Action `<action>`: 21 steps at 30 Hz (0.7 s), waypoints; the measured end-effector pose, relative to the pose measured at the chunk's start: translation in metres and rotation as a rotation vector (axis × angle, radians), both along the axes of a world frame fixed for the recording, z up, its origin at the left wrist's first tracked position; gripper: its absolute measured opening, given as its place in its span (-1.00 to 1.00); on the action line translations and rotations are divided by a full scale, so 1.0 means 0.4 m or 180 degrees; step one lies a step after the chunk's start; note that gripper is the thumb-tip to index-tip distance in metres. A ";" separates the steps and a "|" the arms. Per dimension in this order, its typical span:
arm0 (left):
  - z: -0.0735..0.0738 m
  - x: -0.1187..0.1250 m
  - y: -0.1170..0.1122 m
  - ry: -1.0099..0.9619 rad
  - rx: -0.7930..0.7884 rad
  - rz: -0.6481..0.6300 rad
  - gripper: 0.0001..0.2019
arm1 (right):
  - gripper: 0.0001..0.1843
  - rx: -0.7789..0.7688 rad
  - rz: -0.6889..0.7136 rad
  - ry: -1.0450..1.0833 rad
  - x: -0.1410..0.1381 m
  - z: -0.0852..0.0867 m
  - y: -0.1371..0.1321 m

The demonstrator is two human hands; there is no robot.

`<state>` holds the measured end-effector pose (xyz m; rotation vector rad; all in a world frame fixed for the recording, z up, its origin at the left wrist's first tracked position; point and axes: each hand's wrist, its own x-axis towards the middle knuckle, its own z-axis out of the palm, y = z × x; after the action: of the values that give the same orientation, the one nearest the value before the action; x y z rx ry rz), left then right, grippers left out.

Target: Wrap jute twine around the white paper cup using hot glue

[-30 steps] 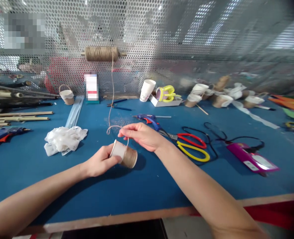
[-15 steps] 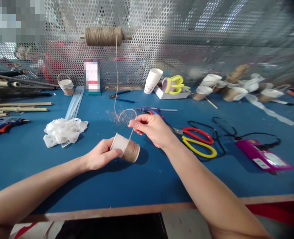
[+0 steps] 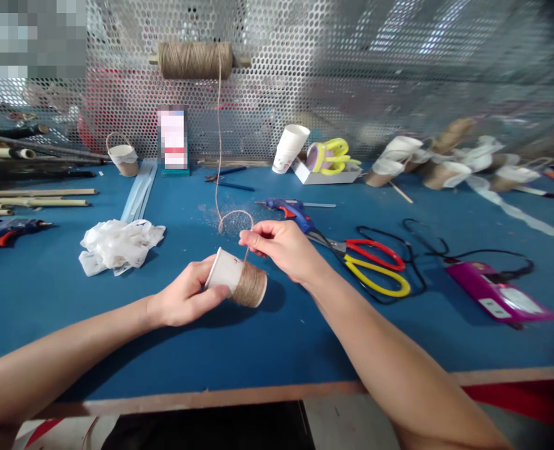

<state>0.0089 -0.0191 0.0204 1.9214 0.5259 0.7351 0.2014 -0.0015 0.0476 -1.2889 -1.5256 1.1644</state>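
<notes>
My left hand [image 3: 183, 299] grips a white paper cup [image 3: 227, 274] lying on its side above the blue table; its right half is wrapped in brown twine [image 3: 250, 287]. My right hand [image 3: 284, 249] pinches the twine strand [image 3: 219, 137] just above the cup. The strand loops over the table and rises to a twine spool [image 3: 195, 60] mounted on the perforated metal screen.
Red-and-yellow scissors [image 3: 375, 267] and a blue glue gun [image 3: 290, 209] lie right of my hands. A magenta device [image 3: 499, 299] with a black cable sits further right. Crumpled white plastic [image 3: 117, 244] is at left, with sticks and another glue gun [image 3: 5, 230]. Several cups stand along the back.
My view tilted down slightly, so the spool sits higher in frame. My right hand drew the twine closer to the cup, and the cup turned a little in my left hand.
</notes>
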 end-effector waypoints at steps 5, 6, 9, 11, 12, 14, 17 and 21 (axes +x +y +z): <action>0.004 -0.001 -0.002 -0.0046 0.0218 -0.0020 -0.84 | -0.66 -0.0048 0.0035 -0.0158 -0.007 -0.002 -0.006; 0.004 -0.001 -0.002 -0.0054 0.0259 -0.0014 -0.83 | -0.65 -0.0057 0.0049 -0.0185 -0.008 -0.002 -0.007; 0.006 -0.003 -0.004 -0.0073 0.0389 0.0003 -0.83 | -0.63 -0.0074 0.0088 -0.0249 -0.013 -0.003 -0.009; 0.007 -0.004 -0.005 -0.0063 0.0476 0.0016 -0.82 | -0.62 -0.0083 0.0118 -0.0284 -0.015 -0.004 -0.011; 0.008 -0.005 -0.006 -0.0036 0.0497 0.0023 -0.81 | -0.62 -0.0088 0.0134 -0.0297 -0.016 -0.005 -0.012; 0.010 -0.006 -0.007 0.0050 0.0477 0.0048 -0.79 | -0.60 -0.0107 0.0169 -0.0317 -0.018 -0.006 -0.013; 0.013 -0.007 -0.007 0.0169 0.0362 0.0105 -0.77 | -0.58 -0.0128 0.0189 -0.0341 -0.021 -0.006 -0.016; 0.012 -0.007 -0.008 0.0166 0.0166 0.0163 -0.79 | -0.56 -0.0148 0.0176 -0.0397 -0.025 -0.007 -0.018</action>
<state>0.0061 -0.0222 0.0250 1.9862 0.5952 0.7395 0.1915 -0.0087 0.0446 -1.3804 -1.6422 1.1794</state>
